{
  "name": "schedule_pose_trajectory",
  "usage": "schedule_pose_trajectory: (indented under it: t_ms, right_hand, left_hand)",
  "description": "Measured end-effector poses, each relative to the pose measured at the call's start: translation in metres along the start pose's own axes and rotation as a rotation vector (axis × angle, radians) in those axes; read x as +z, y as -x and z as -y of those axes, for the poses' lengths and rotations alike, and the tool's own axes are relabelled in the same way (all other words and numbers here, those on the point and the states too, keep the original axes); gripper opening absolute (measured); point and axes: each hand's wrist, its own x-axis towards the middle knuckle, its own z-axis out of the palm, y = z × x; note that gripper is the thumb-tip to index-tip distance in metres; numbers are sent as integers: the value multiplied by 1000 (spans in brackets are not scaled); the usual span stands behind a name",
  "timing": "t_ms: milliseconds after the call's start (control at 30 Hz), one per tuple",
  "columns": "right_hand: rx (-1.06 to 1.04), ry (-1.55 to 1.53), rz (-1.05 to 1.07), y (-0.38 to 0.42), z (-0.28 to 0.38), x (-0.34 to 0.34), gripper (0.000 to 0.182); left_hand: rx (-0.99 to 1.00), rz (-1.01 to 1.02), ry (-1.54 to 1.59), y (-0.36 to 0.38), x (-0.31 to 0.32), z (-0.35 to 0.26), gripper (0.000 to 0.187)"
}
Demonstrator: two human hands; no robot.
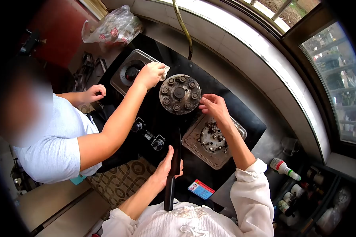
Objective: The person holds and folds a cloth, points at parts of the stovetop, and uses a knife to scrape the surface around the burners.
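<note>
My left hand (165,169) is closed round a black-bladed knife (172,168) near the lower part of its blade. The knife's handle points towards my body and its tip towards the stove. The thumb and fingers of my right hand (215,106) pinch the right edge of a round, grimy burner plate (179,103) with a ring of small raised ports. The plate sits over the middle of the black glass gas stove (241,114). Below my right forearm, a square drip tray (194,138) surrounds an uncovered, dirty burner base (213,139).
A person (55,134) at the left holds a crumpled cloth (165,72) beside the plate, near the other burner (131,72). Control knobs (158,143) line the stove front. A plastic bag (116,27), a hose (181,23), a white bottle (283,168) and a glass (290,146) are around it.
</note>
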Motion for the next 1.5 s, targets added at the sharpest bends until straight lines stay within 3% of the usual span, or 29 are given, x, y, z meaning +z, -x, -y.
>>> schedule_pose_trajectory:
  t_ms: [367,467,700,733,800,867,967,1033,1067,1200,1500]
  right_hand:
    - [8,-105,-144,-15,-14,22,21]
    - [-4,-66,-133,-28,-7,27,18]
    - [4,-110,-12,-55,0,35,18]
    - [20,-95,-11,-51,4,31,22]
    - [-24,-103,-80,-39,9,24,28]
    - [-159,61,-179,-18,13,8,33]
    - [-275,136,-349,12,-10,-25,29]
    - [-397,158,-501,32,-39,-47,21]
    - [-541,379,-569,50,-44,-59,18]
    - [-616,559,-774,90,-83,-97,18]
    - [-588,688,-756,107,-125,-115,37]
  left_hand:
    - [33,-44,-94,7,-14,20,56]
    - [91,-166,-170,9,-15,25,55]
    - [212,-83,-355,31,-22,41,32]
    - [248,-99,-404,30,-22,47,33]
    - [375,-62,-591,23,-30,43,54]
    - [515,-288,-823,25,0,21,66]
    - [868,-364,-1441,1,-2,5,76]
    - [830,-376,-1509,-6,2,-1,78]
    - [796,-394,-1571,-9,4,-3,79]
    - [814,-444,-1551,-27,5,-7,72]
    - [883,-443,-1775,-35,16,-23,74]
